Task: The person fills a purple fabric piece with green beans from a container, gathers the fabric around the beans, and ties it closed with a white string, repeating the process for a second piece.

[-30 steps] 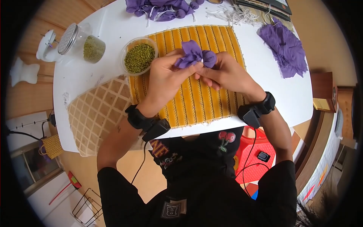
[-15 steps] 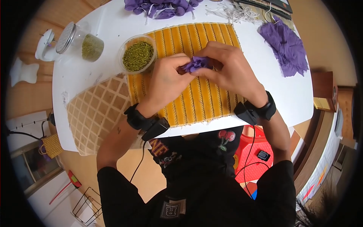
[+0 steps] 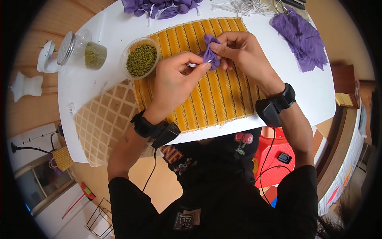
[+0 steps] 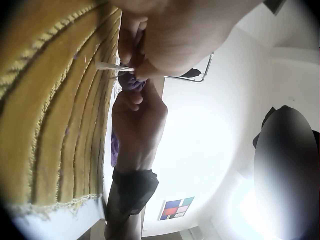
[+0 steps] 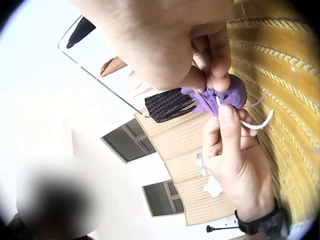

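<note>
Over the yellow striped mat (image 3: 199,107), both hands work on a small purple cloth bundle (image 3: 210,42) with frilled edges. The right hand (image 3: 250,57) pinches it between thumb and fingers from the right. With thumb and forefinger, the left hand (image 3: 171,81) pinches a white string (image 3: 192,65) at the bundle's lower left. Seen from the right wrist, the string (image 5: 262,124) loops from beside the left thumb (image 5: 230,122), close against the rounded side of the bundle (image 5: 236,92). From the left wrist, the fingers partly hide the bundle (image 4: 131,82).
A clear bowl of green beans (image 3: 141,59) stands left of the hands, a jar of beans (image 3: 94,55) beyond it. More purple bundles (image 3: 163,8) and loose white strings (image 3: 242,6) lie at the back. Purple cloth (image 3: 299,42) lies right; a lattice-patterned cloth (image 3: 105,119) lies left.
The bundle has been turned in the fingers: its frilled edges faced up half a second ago. The right hand has moved up a little, and the white string now shows at the left hand.
</note>
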Demonstrator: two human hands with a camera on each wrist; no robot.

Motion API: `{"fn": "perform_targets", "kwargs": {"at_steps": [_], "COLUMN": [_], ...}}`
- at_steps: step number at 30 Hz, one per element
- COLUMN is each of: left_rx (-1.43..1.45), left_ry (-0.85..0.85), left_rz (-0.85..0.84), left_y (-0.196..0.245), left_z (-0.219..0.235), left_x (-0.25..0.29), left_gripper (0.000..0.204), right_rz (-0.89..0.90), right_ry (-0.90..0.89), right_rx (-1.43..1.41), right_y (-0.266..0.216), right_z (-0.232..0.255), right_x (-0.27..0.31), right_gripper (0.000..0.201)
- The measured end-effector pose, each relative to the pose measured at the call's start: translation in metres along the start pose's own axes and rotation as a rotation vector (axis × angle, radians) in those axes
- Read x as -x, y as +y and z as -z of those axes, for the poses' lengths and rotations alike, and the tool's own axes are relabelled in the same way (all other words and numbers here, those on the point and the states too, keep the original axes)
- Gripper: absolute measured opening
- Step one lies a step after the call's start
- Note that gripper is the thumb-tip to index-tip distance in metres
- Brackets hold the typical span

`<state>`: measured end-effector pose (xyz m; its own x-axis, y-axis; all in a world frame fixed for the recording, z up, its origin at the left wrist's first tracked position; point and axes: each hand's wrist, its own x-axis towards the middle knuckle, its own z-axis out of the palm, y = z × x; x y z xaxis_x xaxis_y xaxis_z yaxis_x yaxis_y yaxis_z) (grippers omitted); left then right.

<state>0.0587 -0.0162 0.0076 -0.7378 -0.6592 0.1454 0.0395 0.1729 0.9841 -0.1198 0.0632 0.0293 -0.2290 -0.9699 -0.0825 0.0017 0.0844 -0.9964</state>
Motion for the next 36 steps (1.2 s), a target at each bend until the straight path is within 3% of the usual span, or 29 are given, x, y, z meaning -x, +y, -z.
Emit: {"fn": "perform_targets", "kwargs": {"at_steps": [7, 9, 12, 16, 18, 22, 27, 34, 36], "left_rx": [0.002, -0.008, -0.098, -0.031, -0.012, 0.035, 0.07, 0.001, -0.029], "left_ry": [-0.016, -0.028, -0.048, -0.03, -0.034, -0.047, -0.064, -0.092, -0.125], "left_rz": [0.064, 0.066, 0.095, 0.097, 0.104, 0.107, 0.09, 0.151, 0.178], "left_y": [-0.004, -0.004, -0.006, -0.005, -0.004, -0.003, -0.007, -0.007, -0.006], "left_z": [0.001, 0.001, 0.002, 0.0, 0.0, 0.001, 0.001, 0.002, 0.003], "left_x": [0.0, 0.001, 0.003, 0.002, 0.002, 0.002, 0.0, 0.0, 0.0], "left_gripper": [0.013, 0.013, 0.014, 0.013, 0.013, 0.011, 0.01, 0.009, 0.01], "right_rz": [0.044, 0.294, 0.411, 0.354, 0.12, 0.099, -0.061, -0.088, 0.05], "right_ry": [-0.101, -0.149, -0.113, -0.094, -0.101, -0.071, -0.069, -0.034, 0.111], "right_rx": [0.072, 0.466, 0.559, 0.506, 0.266, 0.179, -0.001, 0.033, 0.051], "right_y": [0.002, -0.004, 0.006, 0.007, 0.004, 0.003, 0.008, 0.016, 0.017], "right_z": [-0.002, -0.003, -0.002, 0.0, 0.0, -0.001, 0.003, 0.015, 0.019], "right_x": [0.003, 0.006, 0.003, 0.002, 0.003, 0.002, -0.003, -0.007, -0.008], "right_gripper": [0.016, 0.014, 0.015, 0.012, 0.01, 0.01, 0.016, 0.013, 0.016]}}
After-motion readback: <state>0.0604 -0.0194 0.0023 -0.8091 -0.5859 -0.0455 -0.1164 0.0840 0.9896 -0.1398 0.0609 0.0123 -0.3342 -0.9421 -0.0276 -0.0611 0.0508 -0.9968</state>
